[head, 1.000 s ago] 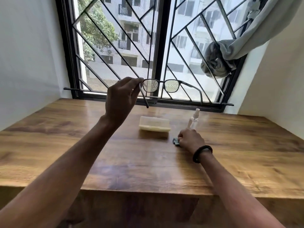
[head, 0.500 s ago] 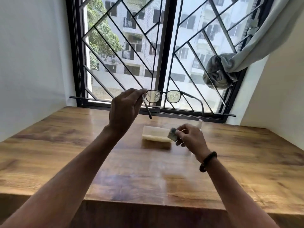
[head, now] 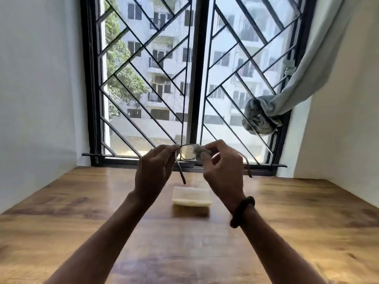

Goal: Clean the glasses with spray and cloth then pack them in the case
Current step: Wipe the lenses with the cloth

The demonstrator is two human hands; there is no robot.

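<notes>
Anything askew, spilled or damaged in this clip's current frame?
Nothing stands out. The left hand holds the glasses level by a hinge, and the right hand pinches the cloth against the frame. The visible lens is speckled with droplets, fitting the spray step. The case lies flat on the table.

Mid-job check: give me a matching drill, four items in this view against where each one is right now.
Column A
1. glasses
2. cloth
3. case
4. curtain

Column B
a. lying on the table
b. knotted up at the right
c. pinched by the right hand
d. held up by the left hand

Pairs: 1-d, 2-c, 3-a, 4-b
</notes>
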